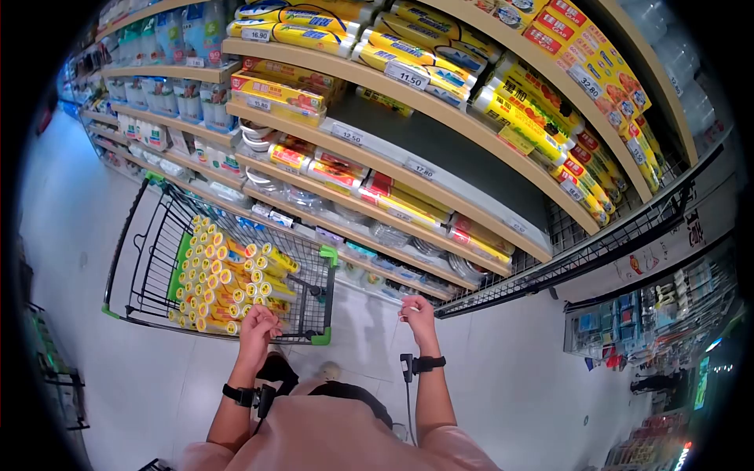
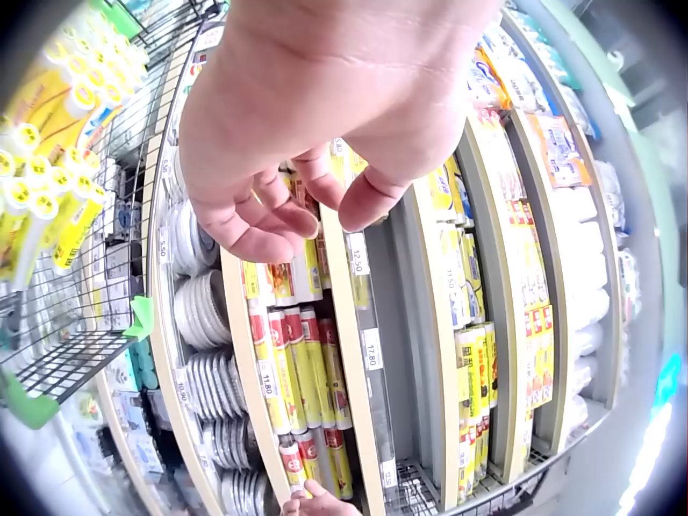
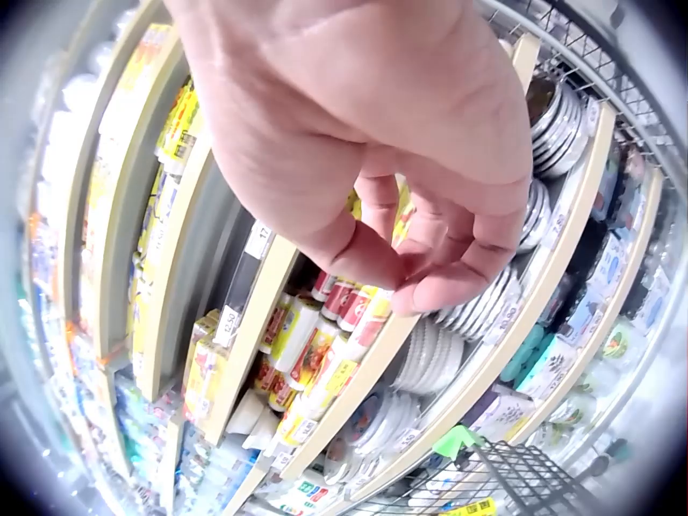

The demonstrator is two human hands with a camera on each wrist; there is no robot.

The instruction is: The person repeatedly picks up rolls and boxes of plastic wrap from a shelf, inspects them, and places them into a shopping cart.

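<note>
My left hand [image 1: 259, 323] hangs over the near side of the shopping cart [image 1: 322, 337], fingers loosely curled and holding nothing. In the left wrist view its thumb and fingertips are apart. To the right of the cart, my right hand [image 1: 418, 315] hangs before the lower shelves with fingers bent. The right wrist view shows its thumb [image 3: 371, 263] close to the fingertips, and no object appears between them. Inside the cart stand many yellow tube-shaped packs [image 1: 224, 275] with round pale ends, packed side by side.
A tall shelf unit rises ahead, with yellow rolls [image 1: 522, 118] and boxes [image 1: 279, 93] on it. One bare dark shelf [image 1: 440, 141] runs across its middle. Lower down lie red-and-yellow rolls [image 1: 338, 174] and stacked foil trays [image 2: 215, 382]. Pale floor [image 1: 503, 345] extends right.
</note>
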